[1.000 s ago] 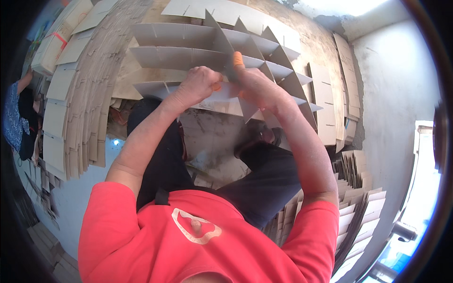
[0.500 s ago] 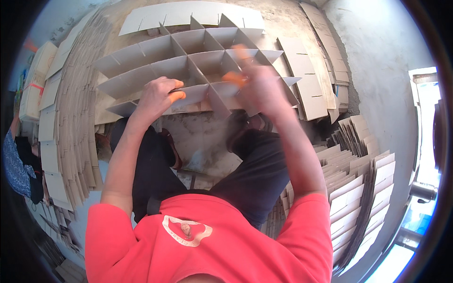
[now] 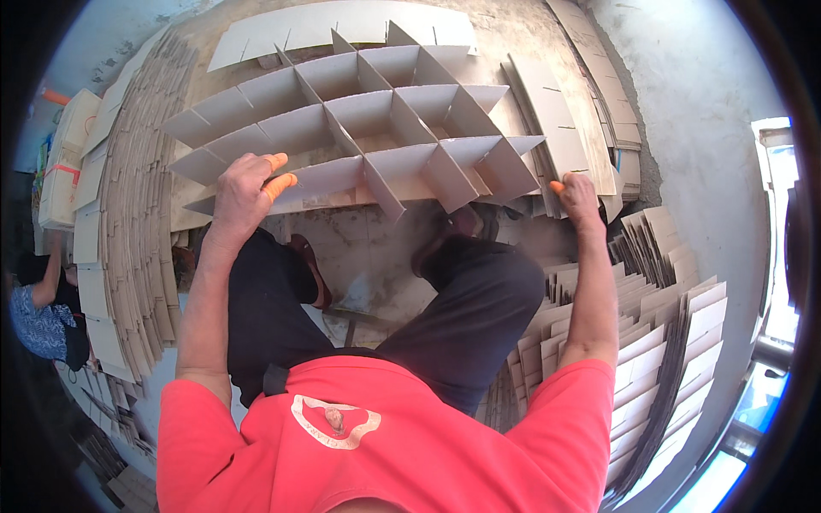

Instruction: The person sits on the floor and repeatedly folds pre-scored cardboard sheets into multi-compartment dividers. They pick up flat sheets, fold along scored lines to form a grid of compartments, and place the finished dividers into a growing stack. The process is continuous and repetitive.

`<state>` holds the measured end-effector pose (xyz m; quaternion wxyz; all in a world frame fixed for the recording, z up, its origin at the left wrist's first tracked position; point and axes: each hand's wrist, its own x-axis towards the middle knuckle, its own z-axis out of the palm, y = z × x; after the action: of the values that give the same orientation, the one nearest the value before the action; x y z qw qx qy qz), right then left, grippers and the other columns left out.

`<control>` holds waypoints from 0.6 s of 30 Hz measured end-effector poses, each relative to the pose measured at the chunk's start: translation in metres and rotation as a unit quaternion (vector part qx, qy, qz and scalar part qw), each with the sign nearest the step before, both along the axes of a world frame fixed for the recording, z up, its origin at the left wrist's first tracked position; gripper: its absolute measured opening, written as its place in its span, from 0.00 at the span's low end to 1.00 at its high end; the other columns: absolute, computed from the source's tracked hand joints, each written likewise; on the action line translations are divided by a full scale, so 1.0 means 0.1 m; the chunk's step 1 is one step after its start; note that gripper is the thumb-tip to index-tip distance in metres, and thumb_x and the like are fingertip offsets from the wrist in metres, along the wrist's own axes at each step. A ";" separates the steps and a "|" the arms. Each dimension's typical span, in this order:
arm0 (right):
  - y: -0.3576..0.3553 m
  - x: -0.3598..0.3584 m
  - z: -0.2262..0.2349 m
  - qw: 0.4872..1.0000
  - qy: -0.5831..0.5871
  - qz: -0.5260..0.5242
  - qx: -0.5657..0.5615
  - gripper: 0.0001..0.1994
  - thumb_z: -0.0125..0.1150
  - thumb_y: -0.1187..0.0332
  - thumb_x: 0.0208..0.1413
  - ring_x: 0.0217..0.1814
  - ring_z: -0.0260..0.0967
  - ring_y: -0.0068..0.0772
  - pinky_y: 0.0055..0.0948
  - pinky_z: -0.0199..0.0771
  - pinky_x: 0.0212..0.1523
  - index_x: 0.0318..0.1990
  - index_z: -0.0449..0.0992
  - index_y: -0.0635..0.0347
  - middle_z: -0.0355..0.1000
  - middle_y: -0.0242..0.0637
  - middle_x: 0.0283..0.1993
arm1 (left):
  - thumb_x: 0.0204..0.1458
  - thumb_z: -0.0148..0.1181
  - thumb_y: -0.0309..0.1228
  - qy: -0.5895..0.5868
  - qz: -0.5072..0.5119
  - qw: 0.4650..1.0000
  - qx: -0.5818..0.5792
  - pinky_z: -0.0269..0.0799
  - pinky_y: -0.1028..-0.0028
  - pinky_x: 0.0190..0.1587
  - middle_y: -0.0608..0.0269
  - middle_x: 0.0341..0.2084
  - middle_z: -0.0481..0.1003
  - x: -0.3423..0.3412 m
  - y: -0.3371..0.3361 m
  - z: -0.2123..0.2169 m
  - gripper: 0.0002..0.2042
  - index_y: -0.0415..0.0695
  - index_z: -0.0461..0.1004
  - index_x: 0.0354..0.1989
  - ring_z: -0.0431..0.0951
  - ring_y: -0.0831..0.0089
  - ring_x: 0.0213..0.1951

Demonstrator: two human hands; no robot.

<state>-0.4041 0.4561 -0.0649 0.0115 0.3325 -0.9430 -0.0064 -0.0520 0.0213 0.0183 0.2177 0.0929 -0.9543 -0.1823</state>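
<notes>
A cardboard divider grid (image 3: pixel 349 147) of interlocked slotted strips stands on a board in front of me, long strips running left to right and cross strips slotted through them. My left hand (image 3: pixel 246 192), orange covers on thumb and finger, pinches the upper edge of its nearest long strip near the left end. To the right lies a small pile of flat slotted cardboard strips (image 3: pixel 552 107). At that pile's near end my right hand (image 3: pixel 579 202) is closed round the end of a strip, an orange cover showing on one digit. Its other fingers are partly hidden.
Beyond the grid lies a pale slotted strip (image 3: pixel 342 30). Long cardboard stacks (image 3: pixel 137 205) line the left side; more bundled cardboard pieces (image 3: pixel 641 359) stand at right, beside my leg. Another person's arm and blue patterned garment (image 3: pixel 38 316) show at the far left.
My right hand has moved from the grid rightward to the near end of the strip pile. The grid and my left hand on it have shifted slightly left.
</notes>
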 end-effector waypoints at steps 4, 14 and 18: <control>-0.02 -0.02 0.20 0.999 0.053 -0.009 -0.009 0.09 0.60 0.68 0.52 0.35 0.72 0.59 0.49 0.72 0.37 0.28 0.71 0.66 0.72 0.55 0.30 | 0.41 0.69 0.33 0.006 0.005 1.000 -0.002 0.72 0.65 0.36 0.57 0.31 0.79 0.04 0.02 -0.01 0.16 0.37 0.78 0.37 0.75 0.61 0.32; -0.04 0.08 0.40 0.984 0.128 -0.094 -0.079 0.11 0.65 0.71 0.48 0.35 0.73 0.57 0.50 0.71 0.35 0.32 0.68 0.64 0.73 0.54 0.29 | 0.39 0.71 0.33 0.034 0.026 0.999 -0.021 0.70 0.67 0.42 0.59 0.34 0.79 0.32 -0.08 0.16 0.19 0.39 0.78 0.40 0.76 0.63 0.36; -0.79 0.56 1.36 0.961 0.183 0.009 -0.206 0.22 0.56 0.78 0.56 0.26 0.71 0.47 0.40 0.70 0.28 0.60 0.67 0.65 0.75 0.52 0.35 | 0.39 0.70 0.34 0.048 0.057 0.997 -0.032 0.69 0.68 0.43 0.61 0.35 0.79 0.57 -0.22 0.10 0.19 0.39 0.78 0.41 0.76 0.64 0.37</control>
<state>-0.3486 0.3773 0.0711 0.2520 0.3249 -0.9026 0.1277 0.0053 -0.0006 0.0281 0.2759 0.1310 -0.9414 -0.1431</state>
